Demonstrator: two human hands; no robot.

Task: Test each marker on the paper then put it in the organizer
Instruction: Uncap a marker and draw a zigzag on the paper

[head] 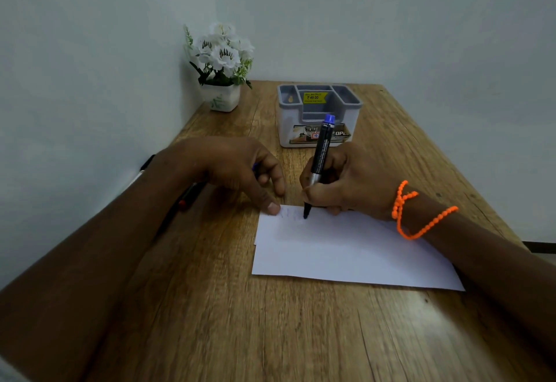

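A white sheet of paper (346,255) lies on the wooden table (225,306). My right hand (349,183) grips a black marker with a blue end (322,146), held nearly upright, its tip touching the paper's far left corner. Faint strokes (288,215) show beside the tip. My left hand (234,167) rests a fingertip on that same corner, its fingers curled around a small blue piece (255,166) that looks like the cap. The grey organizer (288,128) stands just behind both hands; its compartments look empty of markers.
Under my left forearm lie a black marker with a red end (184,201) and part of another marker (146,164) near the table's left edge. A white pot of flowers (221,97) stands in the far left corner against the wall.
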